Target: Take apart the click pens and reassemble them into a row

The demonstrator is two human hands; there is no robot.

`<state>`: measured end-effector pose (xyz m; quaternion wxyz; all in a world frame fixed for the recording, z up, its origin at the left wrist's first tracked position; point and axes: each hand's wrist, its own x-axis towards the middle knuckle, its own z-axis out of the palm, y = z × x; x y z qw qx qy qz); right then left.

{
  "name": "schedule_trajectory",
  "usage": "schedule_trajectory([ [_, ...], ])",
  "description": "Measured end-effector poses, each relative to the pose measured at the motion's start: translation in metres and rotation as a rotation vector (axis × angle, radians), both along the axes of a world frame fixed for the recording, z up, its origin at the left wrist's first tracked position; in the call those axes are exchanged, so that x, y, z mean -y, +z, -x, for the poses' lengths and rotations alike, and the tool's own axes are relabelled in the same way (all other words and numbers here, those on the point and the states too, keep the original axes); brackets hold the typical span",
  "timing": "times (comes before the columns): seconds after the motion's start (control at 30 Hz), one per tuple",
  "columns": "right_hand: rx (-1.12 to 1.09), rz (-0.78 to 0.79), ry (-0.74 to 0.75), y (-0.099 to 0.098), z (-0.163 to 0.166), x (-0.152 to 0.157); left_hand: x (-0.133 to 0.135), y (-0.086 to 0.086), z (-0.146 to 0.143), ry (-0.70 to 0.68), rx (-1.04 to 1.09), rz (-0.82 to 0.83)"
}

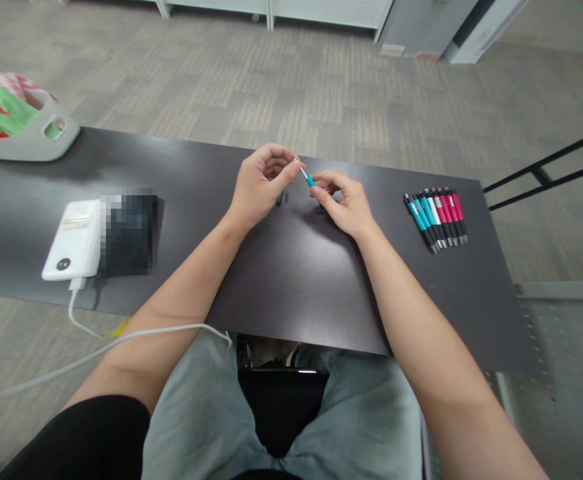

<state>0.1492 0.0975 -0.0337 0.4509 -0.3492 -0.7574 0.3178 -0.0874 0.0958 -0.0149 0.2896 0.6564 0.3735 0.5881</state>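
Observation:
Above the middle of the dark table point(281, 280), my left hand point(259, 187) and my right hand point(341, 203) meet over a small teal pen part point(308, 179) with a thin white refill sticking out of it. The left fingers pinch the white end; the right fingers pinch the teal end. Two small dark pen pieces point(283, 198) lie on the table just below the hands. A row of several teal, white and pink pens point(436, 215) lies to the right of my right hand.
A white power bank point(73, 239) with a white cable point(121, 337) lies at the left, next to a blurred dark object point(129, 230). A grey basket point(26, 130) with coloured cloth sits at the far left corner. Carpet floor surrounds the table.

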Motion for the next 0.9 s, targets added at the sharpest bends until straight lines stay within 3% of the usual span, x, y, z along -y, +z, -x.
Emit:
schedule_trajectory([
  [0.17,0.002,0.000,-0.007,0.001,0.000,0.001,0.012,0.011,-0.004,0.134,-0.102,-0.086],
  [0.3,0.007,0.004,-0.021,0.001,0.000,0.002,0.018,0.017,-0.007,0.181,-0.102,-0.048],
  [0.63,0.016,0.051,0.002,0.001,0.001,0.003,0.015,0.020,-0.006,0.087,-0.106,0.039],
  [0.9,-0.003,0.018,0.030,0.002,0.002,0.004,0.018,0.019,-0.007,0.076,-0.094,-0.002],
])
